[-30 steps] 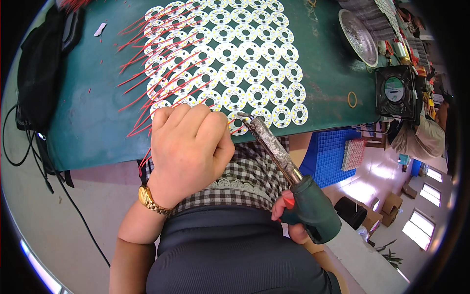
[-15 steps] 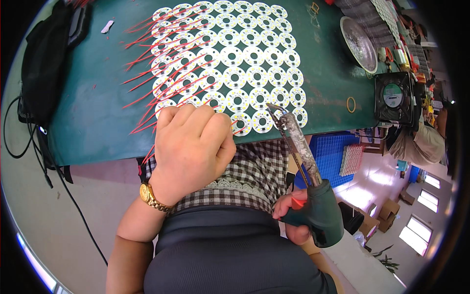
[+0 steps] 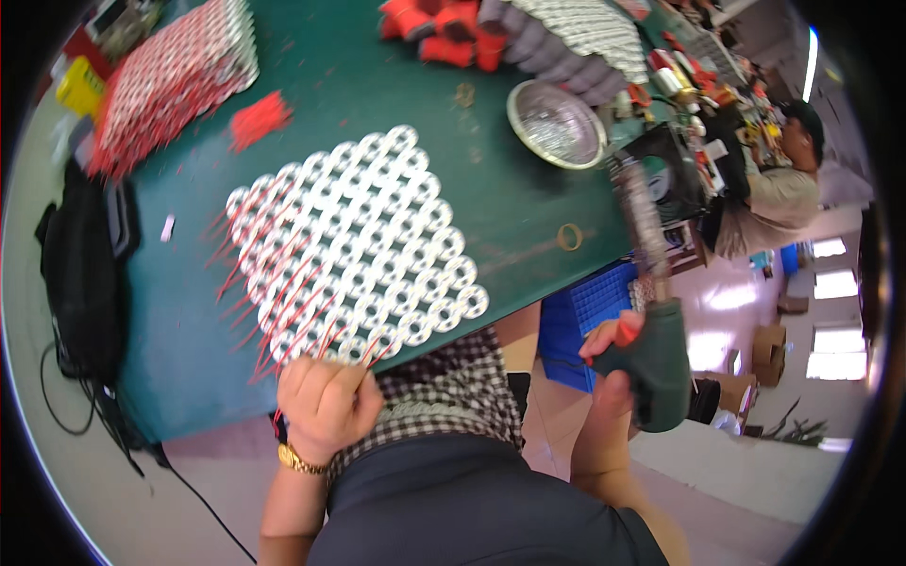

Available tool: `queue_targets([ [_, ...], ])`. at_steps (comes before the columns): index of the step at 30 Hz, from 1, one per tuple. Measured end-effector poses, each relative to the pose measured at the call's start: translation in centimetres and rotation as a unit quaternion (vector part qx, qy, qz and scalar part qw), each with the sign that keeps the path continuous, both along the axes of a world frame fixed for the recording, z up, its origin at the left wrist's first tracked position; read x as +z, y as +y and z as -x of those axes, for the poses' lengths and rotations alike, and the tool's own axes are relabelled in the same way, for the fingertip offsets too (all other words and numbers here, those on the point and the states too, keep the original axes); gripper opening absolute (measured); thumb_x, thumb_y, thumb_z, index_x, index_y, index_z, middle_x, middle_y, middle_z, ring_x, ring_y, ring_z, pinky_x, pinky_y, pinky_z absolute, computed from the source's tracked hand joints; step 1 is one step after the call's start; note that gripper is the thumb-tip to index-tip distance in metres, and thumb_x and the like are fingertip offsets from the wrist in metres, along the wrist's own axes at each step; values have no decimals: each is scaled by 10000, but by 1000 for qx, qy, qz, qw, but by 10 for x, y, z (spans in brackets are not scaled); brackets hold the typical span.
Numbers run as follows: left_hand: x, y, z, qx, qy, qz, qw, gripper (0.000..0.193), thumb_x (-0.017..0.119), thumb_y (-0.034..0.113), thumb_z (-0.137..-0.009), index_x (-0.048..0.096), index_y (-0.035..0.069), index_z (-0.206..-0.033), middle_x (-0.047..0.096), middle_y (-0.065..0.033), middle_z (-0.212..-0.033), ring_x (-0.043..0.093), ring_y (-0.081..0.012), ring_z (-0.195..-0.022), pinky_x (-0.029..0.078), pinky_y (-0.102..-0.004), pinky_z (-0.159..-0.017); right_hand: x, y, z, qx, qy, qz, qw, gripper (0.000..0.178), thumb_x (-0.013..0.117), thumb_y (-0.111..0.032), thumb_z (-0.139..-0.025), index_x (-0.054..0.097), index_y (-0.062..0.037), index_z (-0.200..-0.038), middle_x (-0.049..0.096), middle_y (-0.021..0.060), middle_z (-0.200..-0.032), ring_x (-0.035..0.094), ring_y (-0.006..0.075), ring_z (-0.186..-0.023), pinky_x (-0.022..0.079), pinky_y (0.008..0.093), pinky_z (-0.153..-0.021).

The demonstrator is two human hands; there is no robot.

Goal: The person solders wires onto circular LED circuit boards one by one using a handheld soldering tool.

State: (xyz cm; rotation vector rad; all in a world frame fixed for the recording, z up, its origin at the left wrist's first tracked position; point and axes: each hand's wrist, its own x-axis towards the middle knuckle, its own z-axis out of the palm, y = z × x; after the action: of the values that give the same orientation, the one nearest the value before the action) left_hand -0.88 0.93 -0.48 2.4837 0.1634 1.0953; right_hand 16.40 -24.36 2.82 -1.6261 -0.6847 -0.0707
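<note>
My left hand [image 3: 330,406] is closed in a fist at the table's front edge, by the near corner of a sheet of round white LED boards [image 3: 377,255]. Red wire ends poke out beside the fist, though the fingertips gripping them are hidden. More red wires [image 3: 250,325] trail from the boards along the sheet's left side. In my right hand [image 3: 613,363] is a dark green soldering gun [image 3: 665,368] with a red trigger, its fingers wrapped round the handle. The gun's metal barrel points up, blurred, in front of a black fan [image 3: 675,151].
A metal bowl [image 3: 557,123] sits at the far right of the green table [image 3: 396,94]. Stacked wired boards [image 3: 175,85], a red wire bundle [image 3: 260,120] and a black bag [image 3: 85,274] lie left. A blue crate [image 3: 566,363] is below; another person [image 3: 774,198] sits at right.
The view has turned, showing more of the table's far side. My right hand has carried the soldering gun rightward, away from the boards toward the fan. My left hand stays closed by the near boards.
</note>
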Motion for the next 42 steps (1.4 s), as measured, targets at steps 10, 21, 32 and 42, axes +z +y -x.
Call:
queue_targets([
  [10, 30, 18, 3, -46, 52, 127, 989, 169, 667, -16, -680, 605, 65, -815, 560, -58, -688, 502, -242, -577, 407, -334, -545, -18, 42, -65, 6, 104, -79, 991, 324, 554, -93, -937, 512, -33, -1254, 509, 24, -709, 488, 100, -591, 393, 247, -499],
  [21, 44, 190, -112, 158, 133, -43, 978, 290, 646, 103, -859, 603, 22, -1134, 584, -147, -950, 584, -324, -867, 476, -420, -728, -10, 65, -22, 109, 228, -100, 962, 444, 559, -287, -944, 429, -5, -1262, 539, 85, -754, 541, 146, -608, 476, 275, -567],
  [32, 31, 222, -155, 220, 291, -58, 929, 97, 654, 186, -852, 670, 94, -880, 621, -113, -952, 616, -315, -923, 483, -449, -737, 19, 56, 2, 243, 542, -417, 688, 452, 524, -381, -930, 432, -91, -1264, 478, 21, -667, 494, 135, -491, 453, 335, -579],
  [42, 24, 225, -151, 163, 208, -21, 964, 48, 588, 59, -878, 593, 11, -882, 595, -147, -890, 572, -351, -864, 452, -437, -750, 32, 72, -5, 301, 678, -612, 275, 257, 568, -195, -924, 502, -99, -1153, 527, -2, -611, 535, 95, -465, 500, 264, -521],
])
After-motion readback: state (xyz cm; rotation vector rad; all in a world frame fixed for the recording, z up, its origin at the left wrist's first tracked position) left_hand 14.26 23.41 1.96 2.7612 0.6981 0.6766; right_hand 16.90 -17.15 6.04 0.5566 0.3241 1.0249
